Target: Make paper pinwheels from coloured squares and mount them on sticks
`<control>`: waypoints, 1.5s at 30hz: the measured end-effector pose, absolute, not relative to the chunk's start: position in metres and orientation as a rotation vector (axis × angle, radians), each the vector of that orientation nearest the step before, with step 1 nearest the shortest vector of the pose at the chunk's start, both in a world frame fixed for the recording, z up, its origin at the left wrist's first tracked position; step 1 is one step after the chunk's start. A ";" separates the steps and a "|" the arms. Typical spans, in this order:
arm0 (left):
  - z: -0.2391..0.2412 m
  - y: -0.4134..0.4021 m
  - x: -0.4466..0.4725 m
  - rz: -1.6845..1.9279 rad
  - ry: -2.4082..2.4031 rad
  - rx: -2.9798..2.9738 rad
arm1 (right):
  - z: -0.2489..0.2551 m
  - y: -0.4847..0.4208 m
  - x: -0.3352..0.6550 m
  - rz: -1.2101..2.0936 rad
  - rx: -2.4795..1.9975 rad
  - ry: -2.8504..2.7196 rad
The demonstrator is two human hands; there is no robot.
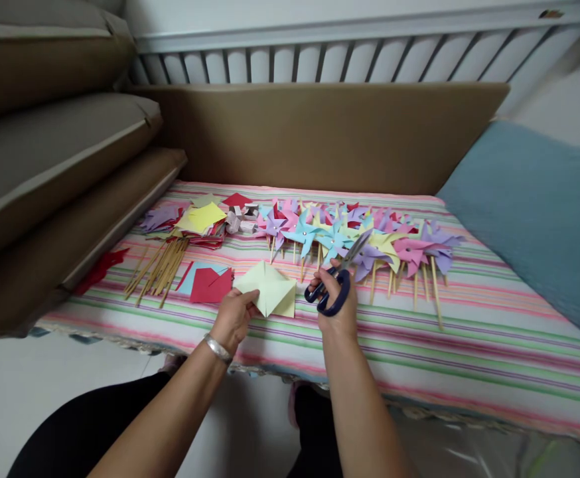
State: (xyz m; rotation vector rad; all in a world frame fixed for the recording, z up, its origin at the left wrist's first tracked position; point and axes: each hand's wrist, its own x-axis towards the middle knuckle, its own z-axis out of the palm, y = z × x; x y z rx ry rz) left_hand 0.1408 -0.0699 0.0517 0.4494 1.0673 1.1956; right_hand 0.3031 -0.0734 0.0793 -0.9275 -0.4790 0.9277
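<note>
My left hand (233, 317) pinches the near corner of a pale yellow folded paper square (270, 287), holding it just above the striped cloth (419, 345). My right hand (337, 302) grips blue-handled scissors (337, 279) with fingers through the loops; the blades point up and right, away from the paper. A silver bangle sits on my left wrist. The two hands are about a hand's width apart.
A row of finished paper pinwheels (360, 239) on wooden sticks lies across the cloth behind my hands. Loose sticks (158, 265), a stack of coloured paper (200, 219) and red and blue cut squares (208, 282) lie left. Brown cushions (61, 172) left, blue pillow (533, 206) right.
</note>
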 end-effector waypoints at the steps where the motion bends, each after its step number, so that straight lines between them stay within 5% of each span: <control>1: 0.051 -0.068 0.145 1.198 1.078 0.444 | 0.079 -0.073 0.301 0.934 -0.928 -0.484; 13: 0.056 -0.100 0.145 1.080 1.179 0.635 | 0.079 -0.076 0.289 1.037 -0.936 -0.550; 19: 0.039 -0.096 0.055 1.104 1.672 1.745 | 0.077 -0.080 0.274 1.141 -0.953 -0.681; 26: 0.022 -0.063 0.009 0.561 1.722 2.535 | 0.074 -0.082 0.253 1.251 -0.976 -0.728; 45: 0.030 -0.049 0.008 0.906 1.587 2.046 | 0.061 -0.079 0.235 1.351 -1.014 -0.801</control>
